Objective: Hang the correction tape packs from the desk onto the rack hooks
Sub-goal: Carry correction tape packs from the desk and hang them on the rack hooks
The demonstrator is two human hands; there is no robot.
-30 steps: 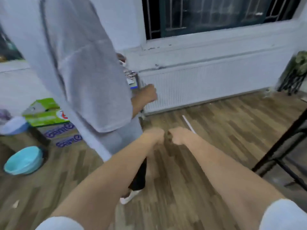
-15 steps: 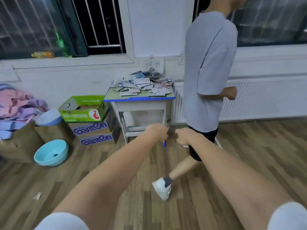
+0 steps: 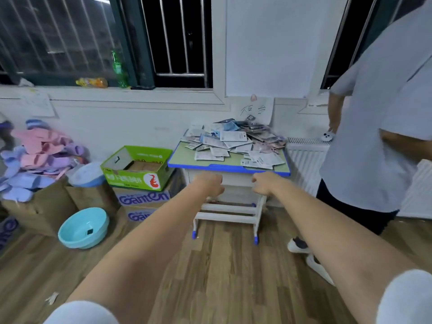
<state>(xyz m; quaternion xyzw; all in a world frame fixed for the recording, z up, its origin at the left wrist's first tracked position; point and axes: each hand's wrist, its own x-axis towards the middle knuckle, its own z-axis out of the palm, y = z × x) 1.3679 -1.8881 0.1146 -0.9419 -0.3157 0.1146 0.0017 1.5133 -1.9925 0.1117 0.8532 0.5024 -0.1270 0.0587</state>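
A loose heap of correction tape packs (image 3: 236, 143) covers the small desk (image 3: 184, 160), which has a green top with a blue edge and stands against the wall. Both my arms reach forward toward its front. My left hand (image 3: 210, 184) is curled into a fist just below the desk's front edge and holds nothing that I can see. My right hand (image 3: 263, 185) is likewise closed and empty, a short gap to the right of the left one. No rack or hooks are in view.
Another person (image 3: 383, 127) in a grey shirt stands close at the desk's right, by the white radiator (image 3: 304, 160). Left of the desk are a green box (image 3: 138, 169) on stacked cartons, a light blue basin (image 3: 83, 226) and a box of slippers (image 3: 35, 155).
My view has swung left and closer to the desk. My fists, touching before, have drawn apart. The other person has moved from in front of me to the right side.
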